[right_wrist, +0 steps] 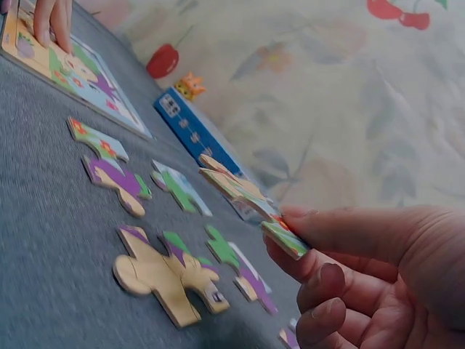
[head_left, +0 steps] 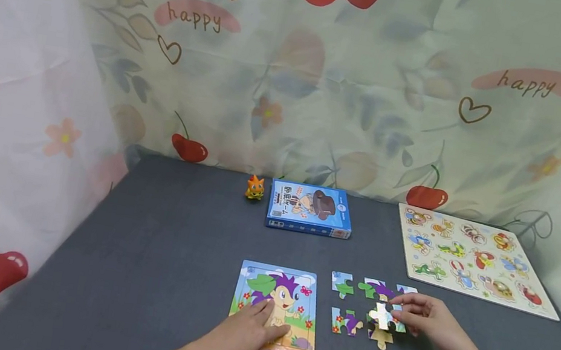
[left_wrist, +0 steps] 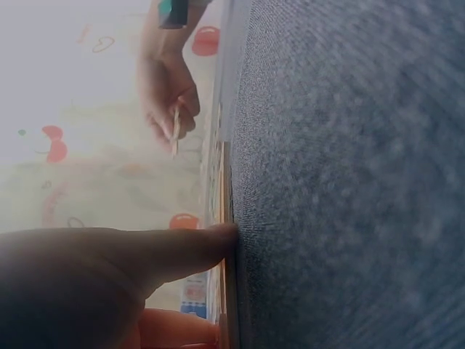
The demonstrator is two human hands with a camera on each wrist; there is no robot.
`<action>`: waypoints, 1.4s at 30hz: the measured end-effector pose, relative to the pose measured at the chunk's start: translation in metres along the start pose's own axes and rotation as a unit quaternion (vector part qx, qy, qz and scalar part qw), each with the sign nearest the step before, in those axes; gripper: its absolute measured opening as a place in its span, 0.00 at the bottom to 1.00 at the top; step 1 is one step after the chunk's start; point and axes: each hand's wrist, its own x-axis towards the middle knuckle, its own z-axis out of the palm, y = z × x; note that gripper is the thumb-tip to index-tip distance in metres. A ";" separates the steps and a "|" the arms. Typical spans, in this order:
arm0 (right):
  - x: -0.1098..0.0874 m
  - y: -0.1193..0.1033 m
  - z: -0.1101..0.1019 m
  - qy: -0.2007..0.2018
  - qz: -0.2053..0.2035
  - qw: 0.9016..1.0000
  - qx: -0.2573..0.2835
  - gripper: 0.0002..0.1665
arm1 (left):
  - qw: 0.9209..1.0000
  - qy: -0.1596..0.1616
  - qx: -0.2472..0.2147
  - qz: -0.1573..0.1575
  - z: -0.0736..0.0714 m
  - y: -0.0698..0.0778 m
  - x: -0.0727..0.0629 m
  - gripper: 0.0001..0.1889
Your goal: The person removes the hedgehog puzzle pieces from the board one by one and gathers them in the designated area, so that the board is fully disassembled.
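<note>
My left hand (head_left: 246,335) rests on the square hedgehog picture board (head_left: 310,317), fingers extended over the picture. In the left wrist view its thumb (left_wrist: 192,247) touches the board's edge. Right of the board, my right hand (head_left: 428,321) pinches a jigsaw piece (right_wrist: 251,198) between thumb and fingers, above the table. Below it lies a tan-and-purple piece (right_wrist: 163,280), partly covered in the head view. Other loose pieces lie around it: one with purple and red flowers (head_left: 345,322), a green-and-blue one (head_left: 342,284), and a green-and-purple one (head_left: 375,288).
A blue box (head_left: 310,209) lies at the back of the dark table, with a small orange figurine (head_left: 255,188) to its left. A white board with insect pictures (head_left: 478,261) lies at the back right. Printed cloth (head_left: 301,80) hangs behind the table and at its sides.
</note>
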 end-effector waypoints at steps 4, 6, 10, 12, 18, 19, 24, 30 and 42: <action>-0.004 0.005 -0.005 0.011 0.015 1.000 -0.003 0.26 | 1.000 0.000 0.000 -0.002 0.000 -0.001 0.000 0.21; -0.006 0.008 -0.009 0.015 0.016 1.000 -0.004 0.25 | 1.000 -0.002 -0.002 -0.003 0.000 -0.001 0.000 0.21; -0.010 0.016 -0.016 0.031 0.028 0.999 -0.004 0.23 | 1.000 0.008 0.002 -0.001 0.001 -0.001 -0.001 0.21; -0.012 0.019 -0.018 0.043 0.037 0.998 -0.008 0.22 | 1.000 0.014 0.004 0.001 0.001 -0.001 -0.002 0.21; -0.018 0.028 -0.026 0.069 0.060 0.996 -0.015 0.24 | 1.000 0.012 0.002 0.001 0.000 0.000 -0.002 0.21; -0.019 0.029 -0.027 0.071 0.062 0.995 -0.016 0.24 | 1.000 0.011 0.001 0.000 0.000 0.000 -0.002 0.21; -0.023 0.035 -0.031 0.062 0.068 0.996 -0.017 0.26 | 1.000 0.010 -0.001 0.000 0.000 0.000 -0.001 0.21; -0.023 0.042 -0.032 0.064 0.072 0.995 -0.026 0.26 | 1.000 0.008 0.000 -0.001 0.000 0.000 -0.001 0.21; -0.020 0.042 -0.022 0.102 0.070 0.988 -0.088 0.27 | 1.000 -0.006 -0.009 -0.008 0.002 -0.002 0.000 0.21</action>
